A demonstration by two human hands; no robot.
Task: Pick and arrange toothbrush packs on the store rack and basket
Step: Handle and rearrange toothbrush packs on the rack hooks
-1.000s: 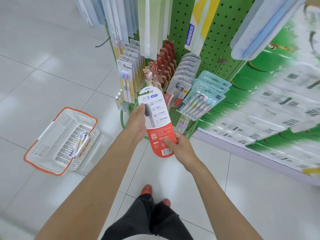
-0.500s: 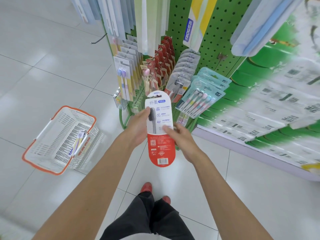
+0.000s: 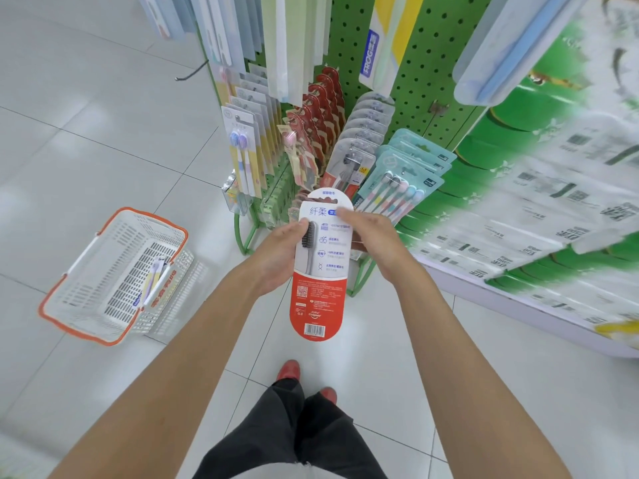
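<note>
Before the rack (image 3: 425, 63), left hand (image 3: 276, 257) and right hand (image 3: 373, 243) pinch the toothbrush pack (image 3: 316, 292); crowded hanging packs (image 3: 359, 133) may snag it loose.

"FROG" on hanging yellow pack (image 3: 384, 46)

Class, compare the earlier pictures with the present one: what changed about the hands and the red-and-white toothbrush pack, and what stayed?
The right hand moved its grip up the toothbrush pack, from bottom corner to top edge; the pack swung from tilted to nearly upright. The left hand keeps hold of its left edge. Basket and rack stayed put.
</note>
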